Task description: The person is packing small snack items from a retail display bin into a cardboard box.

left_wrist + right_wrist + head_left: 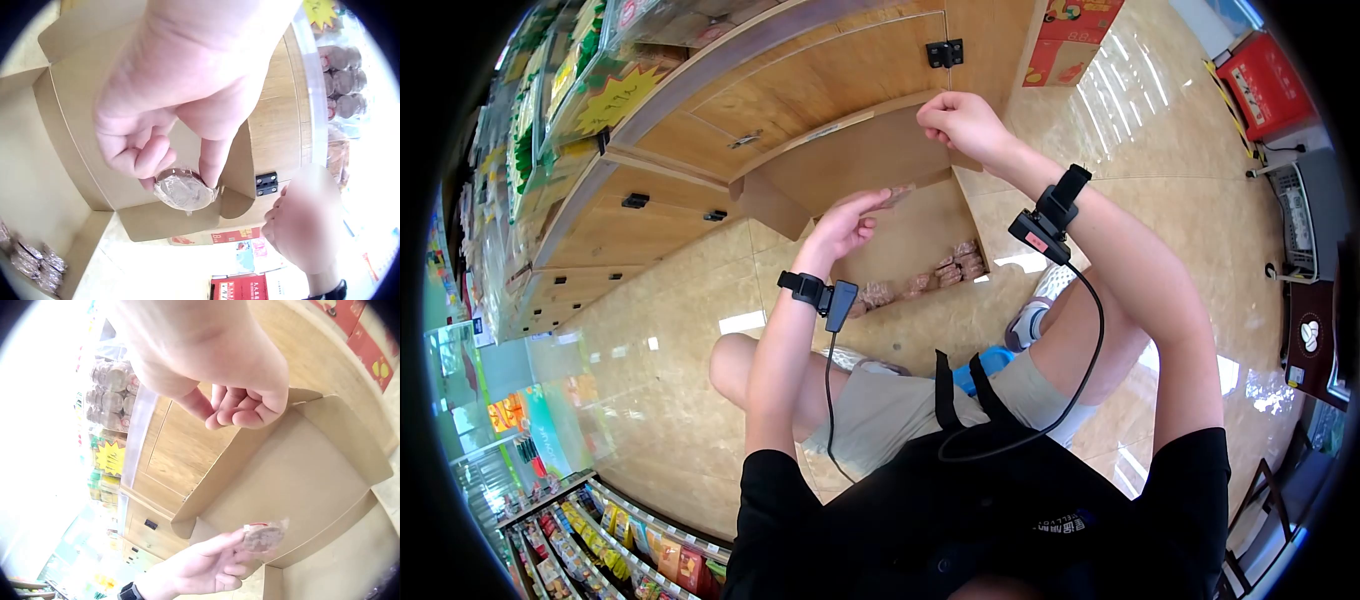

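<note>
My left hand (845, 228) pinches a round, flat piece wrapped in clear plastic (185, 190) between thumb and fingers. It is held above an open cardboard box (920, 225) on the floor, in front of the raised flap. Several similar wrapped pieces (958, 262) lie along the near side of the box. My right hand (968, 128) is raised over the far right corner of the box, near the cabinet. Its fingers curl in with the thumb against them, and nothing shows between them in the right wrist view.
A wooden cabinet (810, 80) with black hinges stands right behind the box, with packaged goods and a yellow price sign (618, 98) above it. A red carton (1068, 45) is at the far right. My knees flank the box. Snack shelves (615, 535) are at the lower left.
</note>
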Demonstrator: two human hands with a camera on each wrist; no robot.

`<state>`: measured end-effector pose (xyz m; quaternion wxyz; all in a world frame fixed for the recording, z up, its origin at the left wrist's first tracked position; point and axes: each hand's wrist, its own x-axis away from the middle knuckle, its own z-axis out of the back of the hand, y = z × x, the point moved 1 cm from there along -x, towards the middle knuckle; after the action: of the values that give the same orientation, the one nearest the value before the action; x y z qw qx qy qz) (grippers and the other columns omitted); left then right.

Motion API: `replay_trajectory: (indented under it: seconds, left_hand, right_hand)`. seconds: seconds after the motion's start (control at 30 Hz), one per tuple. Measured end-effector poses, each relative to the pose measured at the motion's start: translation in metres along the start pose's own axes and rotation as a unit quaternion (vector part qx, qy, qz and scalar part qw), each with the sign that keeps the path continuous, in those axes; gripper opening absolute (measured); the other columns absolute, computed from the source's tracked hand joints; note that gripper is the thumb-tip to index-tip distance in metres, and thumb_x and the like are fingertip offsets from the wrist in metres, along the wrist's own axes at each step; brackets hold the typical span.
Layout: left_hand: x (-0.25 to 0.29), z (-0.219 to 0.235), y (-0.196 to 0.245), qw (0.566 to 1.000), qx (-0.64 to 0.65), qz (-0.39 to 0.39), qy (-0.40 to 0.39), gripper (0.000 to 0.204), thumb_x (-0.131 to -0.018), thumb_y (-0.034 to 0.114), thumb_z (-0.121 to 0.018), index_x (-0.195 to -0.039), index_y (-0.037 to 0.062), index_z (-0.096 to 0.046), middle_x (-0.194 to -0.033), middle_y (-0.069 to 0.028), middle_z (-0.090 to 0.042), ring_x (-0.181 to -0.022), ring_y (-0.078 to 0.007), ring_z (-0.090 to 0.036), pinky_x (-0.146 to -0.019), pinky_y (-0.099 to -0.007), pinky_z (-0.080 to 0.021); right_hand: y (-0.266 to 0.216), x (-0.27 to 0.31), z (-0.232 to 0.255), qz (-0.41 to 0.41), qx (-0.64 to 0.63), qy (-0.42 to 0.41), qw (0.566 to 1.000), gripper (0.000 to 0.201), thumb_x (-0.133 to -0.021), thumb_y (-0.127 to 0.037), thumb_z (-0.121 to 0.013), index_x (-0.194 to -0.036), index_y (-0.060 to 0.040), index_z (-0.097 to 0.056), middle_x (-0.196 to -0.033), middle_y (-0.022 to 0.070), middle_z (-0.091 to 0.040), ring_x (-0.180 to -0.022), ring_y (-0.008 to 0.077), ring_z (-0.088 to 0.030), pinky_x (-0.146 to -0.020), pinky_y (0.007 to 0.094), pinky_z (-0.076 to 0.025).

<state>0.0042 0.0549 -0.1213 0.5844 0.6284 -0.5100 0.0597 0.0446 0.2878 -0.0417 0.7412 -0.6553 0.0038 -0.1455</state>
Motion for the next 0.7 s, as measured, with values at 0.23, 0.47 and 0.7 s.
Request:
replay_trajectory:
  seconds: [0.23,0.47,0.7]
  left_hand:
    - [0.017,-0.012,0.023,0.995,0.058,-0.065,-0.043,0.028,-0.087,0.027,-0.063,-0.110,0.0112,-0.059,-0.089,0.0040,-0.054,-0.060,-0.0028,-0.036,-0.049,-0.0155,-0.030]
    - [0.036,-0.022,0.034,0.985,0.027,-0.165,-0.041,0.040,-0.083,0.027,-0.067,-0.113,0.0033,-0.055,-0.086,0.0030,-0.053,-0.061,-0.0039,-0.037,-0.051,-0.0182,-0.030]
    - [0.059,-0.024,0.034,0.982,-0.043,-0.181,-0.036,0.048,-0.083,0.024,-0.066,-0.121,0.0009,-0.049,-0.090,0.0015,-0.054,-0.063,-0.0045,-0.039,-0.055,-0.0202,-0.032]
  right_hand:
    - [0.006,0.005,-0.005,-0.018,-0.020,-0.013,1.000,0.017,-0.082,-0.020,-0.059,-0.083,-0.0025,-0.061,-0.073,0.0023,-0.061,-0.062,0.0083,-0.053,-0.056,0.0227,-0.043]
    - [0.000,0.016,-0.014,-0.150,0.013,-0.061,0.987,0.038,-0.089,-0.043,-0.054,-0.095,-0.0055,-0.056,-0.077,0.0014,-0.058,-0.063,0.0067,-0.051,-0.054,0.0213,-0.042]
    - [-0.011,0.031,-0.037,-0.207,0.015,-0.154,0.966,0.038,-0.087,-0.041,-0.056,-0.097,-0.0047,-0.058,-0.083,0.0052,-0.061,-0.068,0.0108,-0.055,-0.061,0.0243,-0.046]
